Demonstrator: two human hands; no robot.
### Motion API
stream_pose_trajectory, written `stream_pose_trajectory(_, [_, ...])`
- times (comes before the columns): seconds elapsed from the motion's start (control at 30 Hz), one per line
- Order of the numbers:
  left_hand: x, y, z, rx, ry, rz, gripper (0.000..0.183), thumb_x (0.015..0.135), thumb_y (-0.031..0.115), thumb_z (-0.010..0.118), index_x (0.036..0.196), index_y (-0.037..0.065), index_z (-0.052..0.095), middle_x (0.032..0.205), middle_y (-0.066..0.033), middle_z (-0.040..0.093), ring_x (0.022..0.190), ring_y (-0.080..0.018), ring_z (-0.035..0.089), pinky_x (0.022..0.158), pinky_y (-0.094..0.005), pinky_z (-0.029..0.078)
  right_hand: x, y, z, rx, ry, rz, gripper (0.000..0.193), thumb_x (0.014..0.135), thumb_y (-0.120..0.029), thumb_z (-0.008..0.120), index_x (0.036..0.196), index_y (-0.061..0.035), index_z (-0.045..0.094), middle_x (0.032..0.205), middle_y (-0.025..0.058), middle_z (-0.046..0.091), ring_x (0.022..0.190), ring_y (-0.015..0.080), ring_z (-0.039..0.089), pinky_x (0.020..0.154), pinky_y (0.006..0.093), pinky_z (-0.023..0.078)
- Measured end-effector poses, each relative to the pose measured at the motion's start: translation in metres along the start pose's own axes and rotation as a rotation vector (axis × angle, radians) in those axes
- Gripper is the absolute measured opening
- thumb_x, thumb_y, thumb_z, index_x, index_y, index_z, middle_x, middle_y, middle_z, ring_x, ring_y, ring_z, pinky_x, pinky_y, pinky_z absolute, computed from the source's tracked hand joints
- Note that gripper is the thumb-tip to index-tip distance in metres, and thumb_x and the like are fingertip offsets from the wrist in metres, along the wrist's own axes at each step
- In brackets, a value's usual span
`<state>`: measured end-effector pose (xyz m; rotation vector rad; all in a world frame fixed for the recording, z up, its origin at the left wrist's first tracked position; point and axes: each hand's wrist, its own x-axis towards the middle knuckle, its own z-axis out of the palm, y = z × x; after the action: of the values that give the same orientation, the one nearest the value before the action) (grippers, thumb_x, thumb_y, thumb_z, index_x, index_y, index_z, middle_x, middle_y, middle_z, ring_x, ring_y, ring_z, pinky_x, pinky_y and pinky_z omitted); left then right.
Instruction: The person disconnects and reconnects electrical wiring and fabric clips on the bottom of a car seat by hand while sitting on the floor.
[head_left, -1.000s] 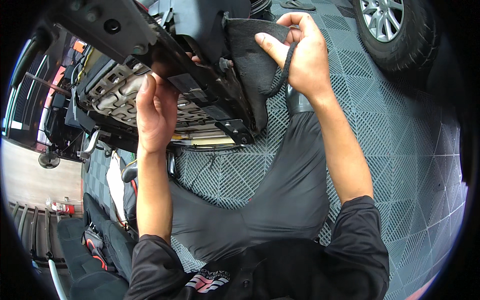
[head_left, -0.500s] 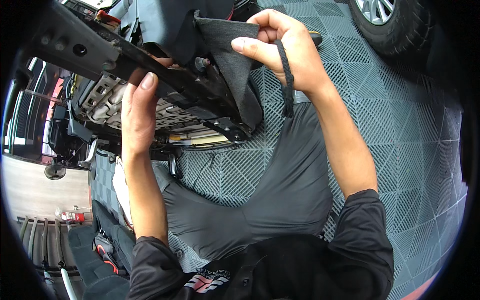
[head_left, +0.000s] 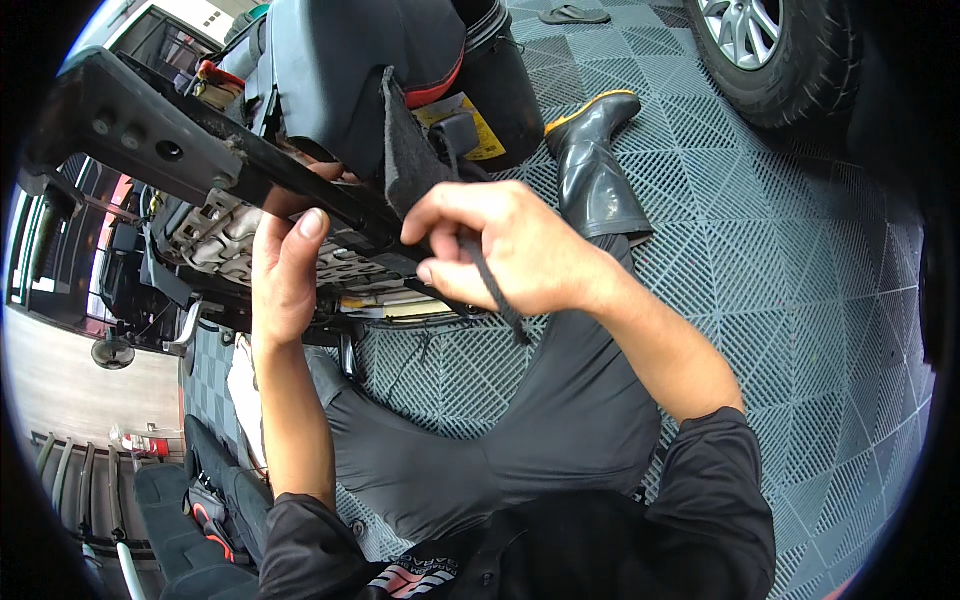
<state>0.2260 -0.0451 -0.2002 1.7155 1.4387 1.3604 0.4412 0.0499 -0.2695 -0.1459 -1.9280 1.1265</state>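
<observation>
My left hand grips the black metal rail, thumb on the near side and fingers partly hidden behind it. The rail runs along an upturned seat frame with silver metal underneath. My right hand is at the lower part of a dark grey felt flap, fingers curled and thumb close to them. What lies between its fingertips is hard to make out. A black braided cord crosses the palm and hangs below the thumb.
Beyond the flap sits a black seat part with red trim, beside a black bucket with a yellow label. A rubber boot is on my foot. A car wheel stands far right, a sandal at the back, a black car seat lower left.
My right hand has moved down and left from the flap's upper corner to its lower part. The flap has swung to a narrower angle. My left hand stays on the rail.
</observation>
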Motion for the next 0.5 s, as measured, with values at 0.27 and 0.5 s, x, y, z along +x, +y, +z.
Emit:
stream_pose_trajectory(0.27, [-0.003, 0.000, 0.004, 0.004, 0.044, -0.021, 0.054, 0.092, 0.033, 0.064, 0.132, -0.001, 0.053, 0.124, -0.0142, 0.061, 0.118, -0.0223, 0.055, 0.108, -0.0377, 0.036, 0.010, 0.020, 0.000, 0.242, 0.313, 0.068, 0.075, 0.067, -0.031, 0.091, 0.122, 0.0006, 0.052, 0.074, 0.0007, 0.058, 0.067, 0.0080, 0.056, 0.063, 0.0235, 0.047])
stream_pose_trajectory(0.5, [0.001, 0.002, 0.002, -0.031, 0.002, -0.010, 0.055, 0.091, 0.031, 0.064, 0.134, -0.001, 0.051, 0.125, -0.0147, 0.061, 0.119, -0.0229, 0.055, 0.109, -0.0377, 0.036, 0.040, 0.114, -0.030, 0.883, 0.532, 0.167, 0.050, 0.089, -0.002, 0.055, 0.134, 0.0052, 0.036, 0.103, 0.0179, 0.063, 0.090, 0.0244, 0.066, 0.075, 0.0309, 0.056])
